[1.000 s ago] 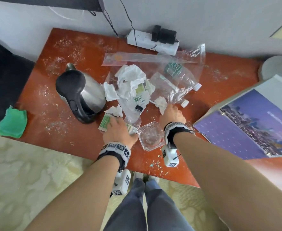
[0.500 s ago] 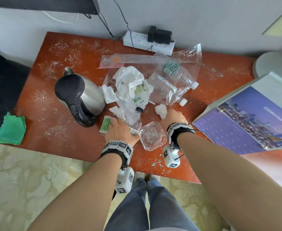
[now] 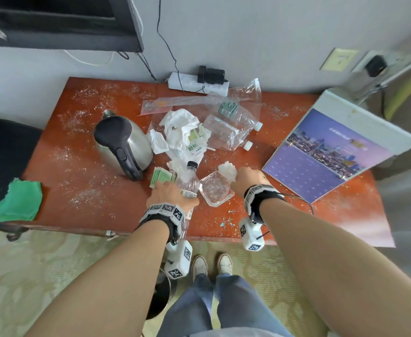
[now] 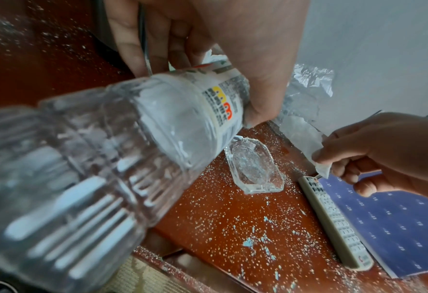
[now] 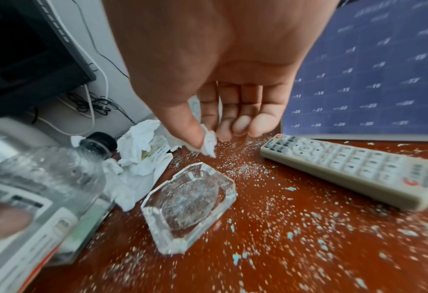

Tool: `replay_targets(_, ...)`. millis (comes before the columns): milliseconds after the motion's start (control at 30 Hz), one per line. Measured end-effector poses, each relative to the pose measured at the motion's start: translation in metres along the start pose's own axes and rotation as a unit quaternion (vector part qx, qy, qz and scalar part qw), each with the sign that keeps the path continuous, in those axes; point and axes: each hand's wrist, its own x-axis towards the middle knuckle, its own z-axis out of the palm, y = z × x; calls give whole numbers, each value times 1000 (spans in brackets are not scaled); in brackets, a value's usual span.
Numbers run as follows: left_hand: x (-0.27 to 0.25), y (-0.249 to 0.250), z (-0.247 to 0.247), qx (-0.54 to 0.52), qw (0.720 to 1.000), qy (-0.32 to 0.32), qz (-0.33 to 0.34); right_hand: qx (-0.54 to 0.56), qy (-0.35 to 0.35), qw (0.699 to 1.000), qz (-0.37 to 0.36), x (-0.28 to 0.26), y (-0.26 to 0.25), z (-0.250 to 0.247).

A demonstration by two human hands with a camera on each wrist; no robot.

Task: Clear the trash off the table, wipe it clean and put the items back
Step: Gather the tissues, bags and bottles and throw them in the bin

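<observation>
Head view: the clear plastic bottle with the black cap [image 3: 189, 181] has now been lifted off the crumb-strewn red-brown table [image 3: 83, 176], gripped around its label by the left hand [image 3: 169, 194]. Just past the square glass ashtray [image 3: 215, 189], a crumpled white tissue [image 3: 227, 169], lying loose half a second ago, is now pinched in the right hand [image 3: 248, 177].

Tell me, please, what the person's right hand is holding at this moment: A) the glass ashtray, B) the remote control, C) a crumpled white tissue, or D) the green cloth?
C: the right hand pinches a crumpled white tissue between thumb and fingers, above the glass ashtray and beside the remote control.
</observation>
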Motion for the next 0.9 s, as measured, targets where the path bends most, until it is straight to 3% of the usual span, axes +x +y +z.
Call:
replay_targets(300, -74, -39, 0, -75, 996, 44, 32, 11, 32, 997, -63, -74, -4, 16)
replay_targets(500, -130, -90, 55, -120, 992, 50, -11, 15, 9, 994, -106, -143, -5, 76)
replay_targets(733, -208, -190, 124, -160, 982, 9, -96, -10, -104, 985, -135, -228, -26, 173)
replay_targets(900, -208, -259, 160, -245, 955, -76, -145, -48, -133, 979, -149, -246, -59, 227)
